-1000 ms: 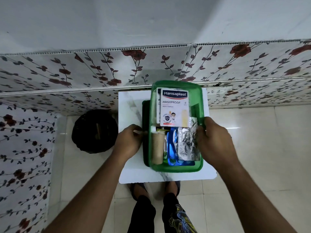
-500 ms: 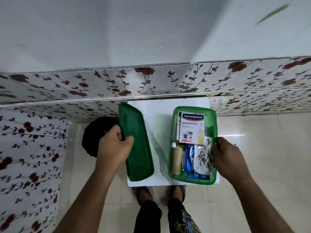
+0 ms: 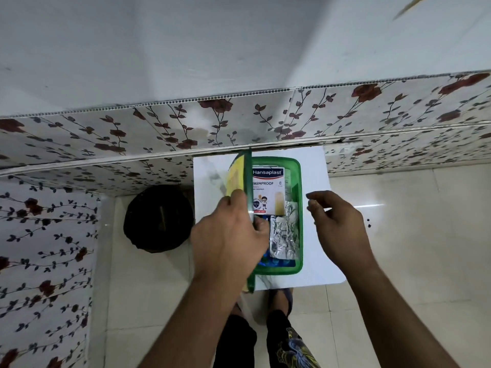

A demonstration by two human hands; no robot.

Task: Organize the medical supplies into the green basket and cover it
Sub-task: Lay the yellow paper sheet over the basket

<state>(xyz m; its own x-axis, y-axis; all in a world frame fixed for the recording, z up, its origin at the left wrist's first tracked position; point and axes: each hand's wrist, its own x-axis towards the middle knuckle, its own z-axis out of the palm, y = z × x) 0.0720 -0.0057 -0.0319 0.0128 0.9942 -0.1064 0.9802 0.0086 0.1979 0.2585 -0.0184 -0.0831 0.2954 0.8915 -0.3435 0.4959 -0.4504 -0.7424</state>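
Note:
The green basket (image 3: 299,197) sits on a small white table (image 3: 316,176). Inside it lie a Hansaplast plaster box (image 3: 268,189), silver foil blister packs (image 3: 284,235) and something blue (image 3: 276,262) at the near end. My left hand (image 3: 228,235) grips the green lid (image 3: 248,181), which stands on edge over the basket's left rim, seen edge-on with a yellowish face (image 3: 235,179) turned left. My right hand (image 3: 334,221) hovers just right of the basket with fingers spread, holding nothing. The basket's left part is hidden by the lid and my left hand.
A black round bin (image 3: 159,217) stands on the tiled floor left of the table. A wall with floral panels (image 3: 159,128) runs right behind the table. My feet (image 3: 281,298) show below the table's near edge.
My left hand carried the lid from the table's left side over to the basket, tipping it on edge. My right hand let go of the basket's right rim and opened.

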